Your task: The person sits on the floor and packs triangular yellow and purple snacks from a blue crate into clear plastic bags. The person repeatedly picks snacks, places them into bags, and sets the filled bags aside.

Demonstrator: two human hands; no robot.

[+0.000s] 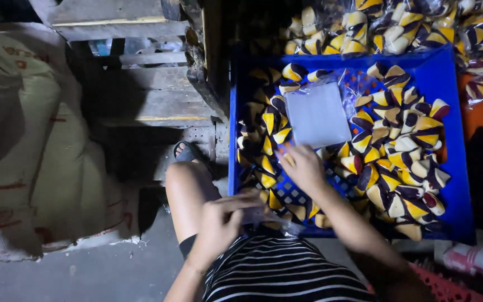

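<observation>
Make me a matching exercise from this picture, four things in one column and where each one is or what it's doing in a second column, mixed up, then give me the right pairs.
Things:
1. left hand
2. right hand
3. stack of clear bags
4. sack

Places or states:
A. lying on the pastries in the blue crate
B. reaching into the pastries
C. holding a clear bag above the lap
D. on the floor at far left

Pairs: 1-C, 2-B, 3-A, 4-D

White sacks (pixel 23 151) lean beside wooden pallets (pixel 141 72); a red basket (pixel 448 288) sits nearby.
</observation>
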